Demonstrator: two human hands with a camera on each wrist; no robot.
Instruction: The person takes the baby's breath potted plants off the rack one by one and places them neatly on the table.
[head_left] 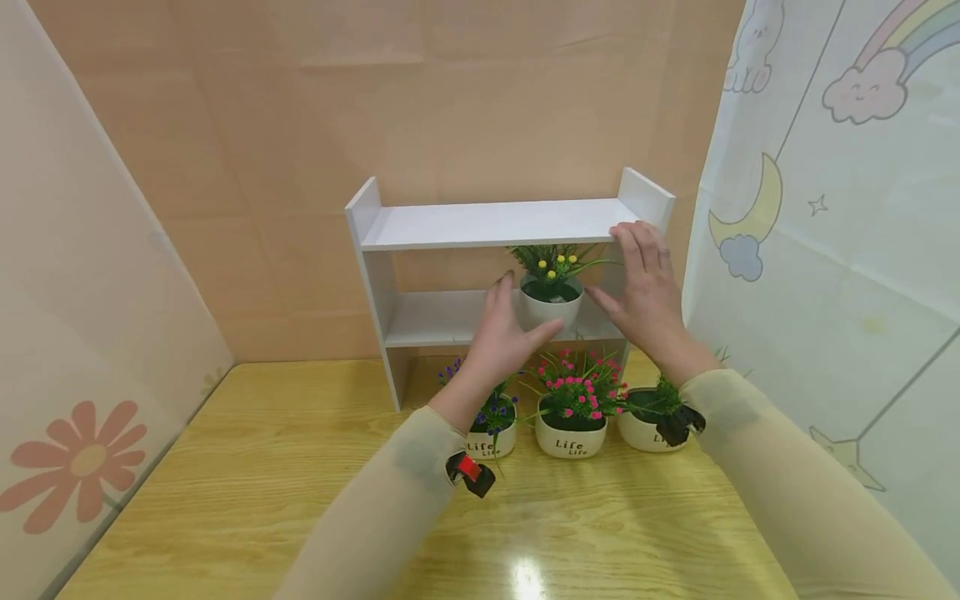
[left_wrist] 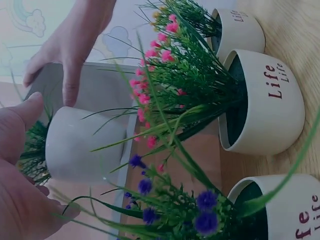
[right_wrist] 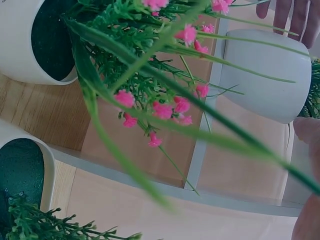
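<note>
A round white pot (head_left: 551, 313) with green leaves and small yellow flowers (head_left: 551, 273) stands on the middle board of a white shelf unit (head_left: 495, 223). At its left side is my left hand (head_left: 501, 333), its thumb overlapping the pot's front. My right hand (head_left: 647, 292) is on the other side, with its fingertips at the edge of the top board and its thumb pointing toward the pot's rim. Both hands have their fingers spread, not curled round anything. In the left wrist view the right thumb comes right up to the white pot (left_wrist: 85, 145).
On the wooden table (head_left: 247, 475), in front of the shelf, stand cream "Life" pots: one with purple flowers (head_left: 495, 437), one with pink flowers (head_left: 572, 437), one with greenery (head_left: 648, 433) under the right wrist. A patterned wall sheet (head_left: 825, 275) hangs at the right.
</note>
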